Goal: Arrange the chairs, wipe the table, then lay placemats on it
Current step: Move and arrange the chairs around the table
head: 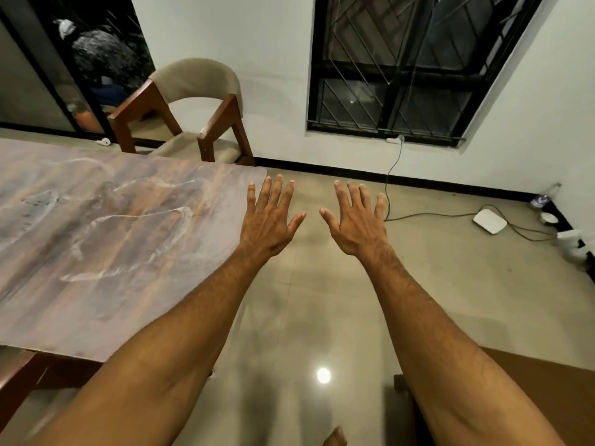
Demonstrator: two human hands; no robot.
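A long table point(96, 226) with a marbled brown-grey top fills the left of the head view. One chair point(193, 114) with a beige padded seat and back and brown wooden arms stands at the table's far end, against the wall. My left hand point(270, 220) hovers palm down over the table's right edge, fingers spread, holding nothing. Held out flat over the floor to its right, my right hand point(357, 220) is spread and empty too. A brown wooden piece point(547, 391), perhaps another chair, shows at the bottom right behind my right forearm. No cloth or placemats are visible.
Glossy beige floor tiles point(322, 317) lie right of the table. A white flat device point(490, 221) with cables and a small bottle point(544, 196) sit on the floor by the right wall. A barred window point(402, 69) is ahead, a glass door point(48, 75) at the far left.
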